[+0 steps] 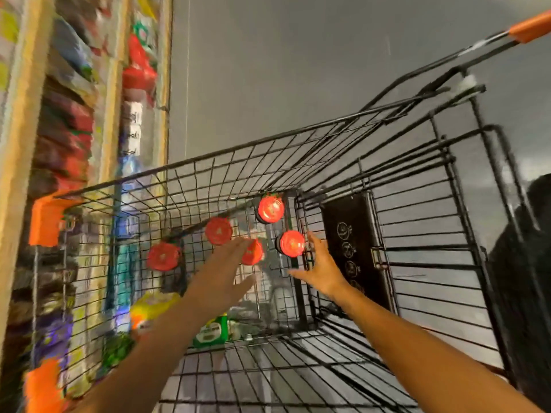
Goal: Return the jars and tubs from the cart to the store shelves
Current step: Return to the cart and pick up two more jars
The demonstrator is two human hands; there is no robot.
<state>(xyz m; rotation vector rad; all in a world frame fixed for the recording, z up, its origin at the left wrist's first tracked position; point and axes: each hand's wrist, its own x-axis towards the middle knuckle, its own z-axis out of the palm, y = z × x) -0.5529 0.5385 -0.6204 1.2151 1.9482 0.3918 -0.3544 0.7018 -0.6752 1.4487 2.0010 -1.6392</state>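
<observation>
Several red-lidded jars stand at the bottom of the black wire cart (402, 108), seen from above. One jar (270, 209) is at the far corner, another (292, 243) just in front of it, a third (218, 231) and a fourth (163, 256) further left. My left hand (229, 265) reaches down into the cart with straight fingers, partly covering one more red lid (254, 252). My right hand (320, 268) is spread open just right of the jar in front of the corner one, holding nothing. The picture is blurred by motion.
Store shelves (68, 120) packed with coloured packets run along the left of the cart. A green tub (210, 332) shows through the cart's mesh lower down. A black child-seat flap (354, 248) hangs inside the cart. The orange handle (530, 26) is at the top right.
</observation>
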